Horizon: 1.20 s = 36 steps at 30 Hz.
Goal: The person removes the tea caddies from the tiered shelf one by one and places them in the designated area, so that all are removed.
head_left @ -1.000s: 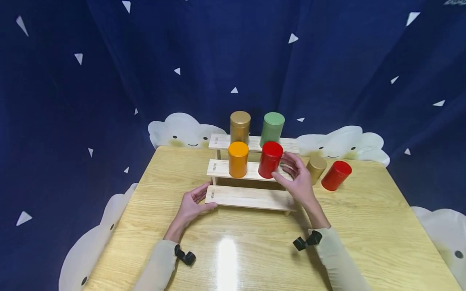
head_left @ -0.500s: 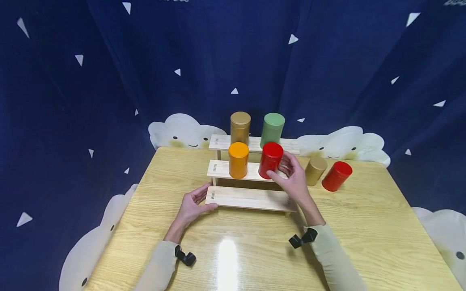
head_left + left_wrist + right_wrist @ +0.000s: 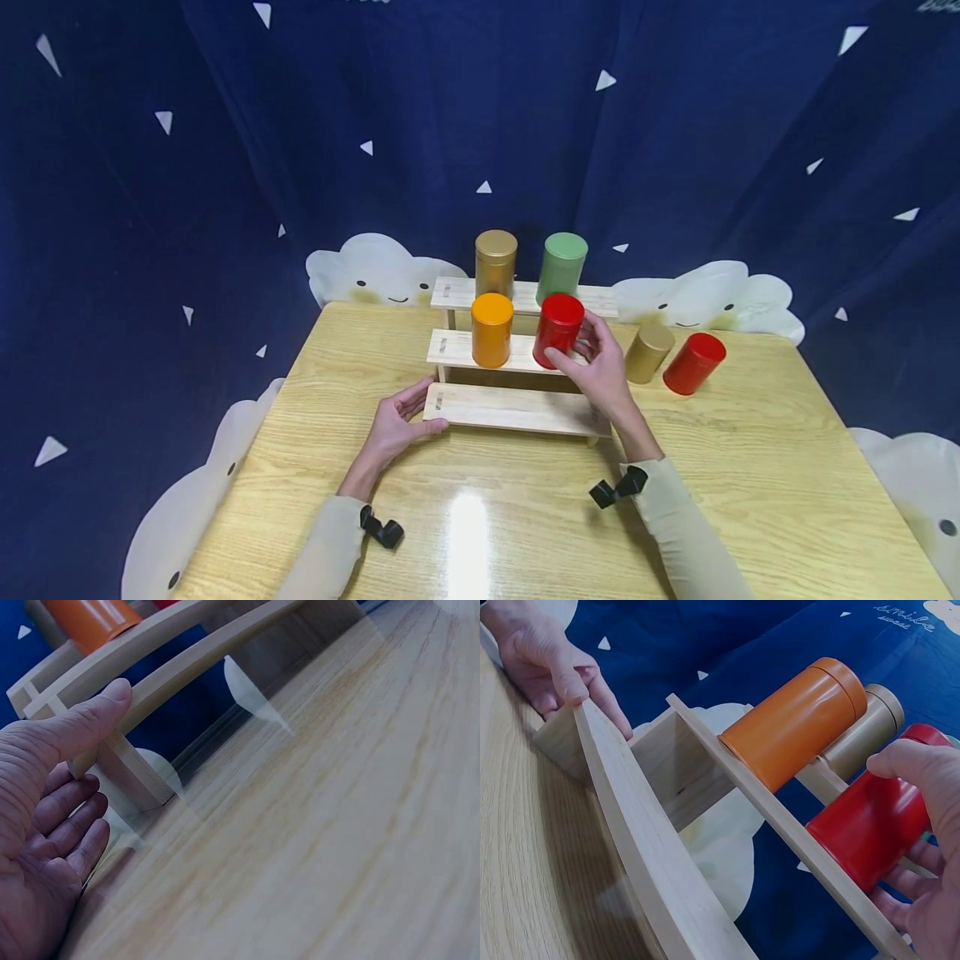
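A three-step wooden display rack stands on the table. My left hand grips the left end of its lowest board; in the left wrist view the thumb lies on the board's edge, the other fingers below it. On the middle board, at right, stands a red canister; my right hand holds it, thumb in front, fingers round its right side. An orange canister stands left of it. The top board bears a gold canister and a green canister.
Right of the rack, another gold canister and a second red canister stand on the wooden table. Behind hangs a dark blue curtain with white triangles and clouds. Both wrists wear small black camera mounts.
My right hand has shifted slightly left, its thumb coming across the front of the red canister. The left hand, the rack and the canisters stay where they were.
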Available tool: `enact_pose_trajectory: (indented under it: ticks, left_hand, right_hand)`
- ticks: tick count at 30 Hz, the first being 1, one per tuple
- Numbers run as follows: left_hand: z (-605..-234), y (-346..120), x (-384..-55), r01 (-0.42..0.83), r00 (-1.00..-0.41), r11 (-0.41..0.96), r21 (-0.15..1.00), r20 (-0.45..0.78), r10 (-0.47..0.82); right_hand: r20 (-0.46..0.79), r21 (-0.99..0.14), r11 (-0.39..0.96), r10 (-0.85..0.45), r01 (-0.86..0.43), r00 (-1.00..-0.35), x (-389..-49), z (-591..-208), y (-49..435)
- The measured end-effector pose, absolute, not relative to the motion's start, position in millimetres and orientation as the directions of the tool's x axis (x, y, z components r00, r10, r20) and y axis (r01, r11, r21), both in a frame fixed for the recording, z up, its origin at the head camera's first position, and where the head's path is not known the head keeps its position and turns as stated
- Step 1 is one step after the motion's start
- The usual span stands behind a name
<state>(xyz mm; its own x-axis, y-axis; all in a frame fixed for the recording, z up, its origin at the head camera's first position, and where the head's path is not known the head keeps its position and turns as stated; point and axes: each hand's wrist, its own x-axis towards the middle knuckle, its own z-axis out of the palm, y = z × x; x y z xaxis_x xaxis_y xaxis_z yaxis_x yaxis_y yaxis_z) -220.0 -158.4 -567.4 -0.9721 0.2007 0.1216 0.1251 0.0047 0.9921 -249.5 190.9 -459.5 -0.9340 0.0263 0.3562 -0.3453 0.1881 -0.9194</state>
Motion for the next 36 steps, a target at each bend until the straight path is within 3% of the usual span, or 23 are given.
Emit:
enact_pose_trajectory:
  ticks: [36]
  left_hand:
    - [-567.5,-158.6,-220.5,0.121,-0.973,0.016,0.993,0.115,0.199]
  right_hand:
    - [0.353,-0.916,0.222,0.054,-0.333,-0.934,-245.6,-457.8,193.4]
